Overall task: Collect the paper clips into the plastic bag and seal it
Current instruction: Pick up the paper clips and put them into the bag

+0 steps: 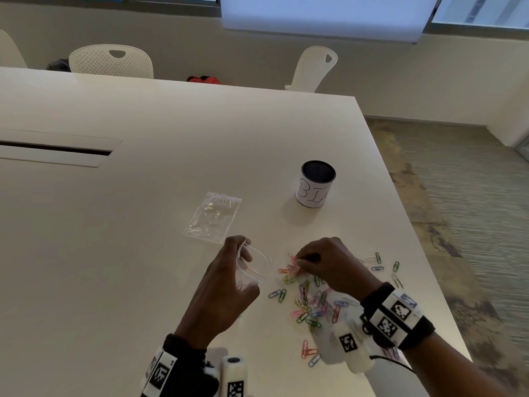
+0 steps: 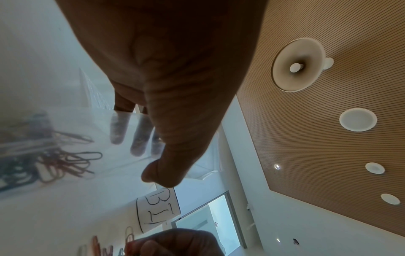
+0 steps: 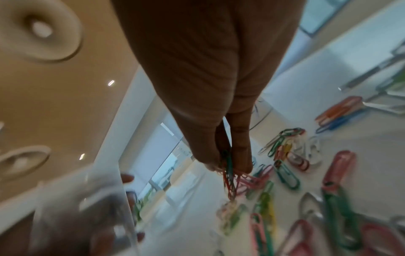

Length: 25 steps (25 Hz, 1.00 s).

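Your left hand (image 1: 229,285) pinches the limp, slippery clear plastic bag (image 1: 252,265) open at its mouth, lower centre, while your right hand (image 1: 329,265) pinches light, stiff coloured wire paper clips (image 3: 228,166) above the scattered pile.

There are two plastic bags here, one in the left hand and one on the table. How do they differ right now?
The held bag is gripped by the left hand, lifted, its mouth spread open; the spare bag lies flat on the table, untouched. The held bag already contains some paper clips, while the spare bag looks empty. Both are small and clear.
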Tool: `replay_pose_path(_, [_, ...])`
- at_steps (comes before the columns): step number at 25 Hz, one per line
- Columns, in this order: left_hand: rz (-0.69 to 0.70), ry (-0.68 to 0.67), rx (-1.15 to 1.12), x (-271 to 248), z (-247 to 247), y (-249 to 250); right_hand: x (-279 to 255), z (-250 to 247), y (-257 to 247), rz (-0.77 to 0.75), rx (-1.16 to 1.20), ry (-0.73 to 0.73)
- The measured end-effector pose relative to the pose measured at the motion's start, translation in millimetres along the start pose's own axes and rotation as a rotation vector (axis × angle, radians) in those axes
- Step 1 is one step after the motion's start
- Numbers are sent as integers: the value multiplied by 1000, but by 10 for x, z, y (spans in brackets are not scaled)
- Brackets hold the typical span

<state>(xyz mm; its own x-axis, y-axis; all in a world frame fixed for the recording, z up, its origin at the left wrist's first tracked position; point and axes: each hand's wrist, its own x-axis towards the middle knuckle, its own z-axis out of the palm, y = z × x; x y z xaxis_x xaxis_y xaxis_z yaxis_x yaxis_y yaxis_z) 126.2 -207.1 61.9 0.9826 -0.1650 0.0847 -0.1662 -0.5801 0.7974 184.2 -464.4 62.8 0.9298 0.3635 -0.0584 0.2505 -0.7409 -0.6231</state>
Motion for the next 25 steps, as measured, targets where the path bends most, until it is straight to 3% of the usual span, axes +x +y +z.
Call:
replay_pose_path(5, [4,-8,10,3,28,23,-53,-225,-20,229,534,-5])
replay_pose_path(8, [18,-6,14,11,36,38,-101,-379,-192,233,781,-30])
replay_pose_path(12, [25,-25,22,12,59,53,-133,-509,-566,169,899,-85])
replay_pose_path(15, [24,-37,31,13,67,73,-136,-464,-809,78,818,-116])
replay_pose_path(20, [-3,-47,20,6,68,76,-86,-319,-975,-75,380,-78])
replay_pose_path(25, [4,-38,23,1,55,71,-25,-285,-1019,-126,288,-41])
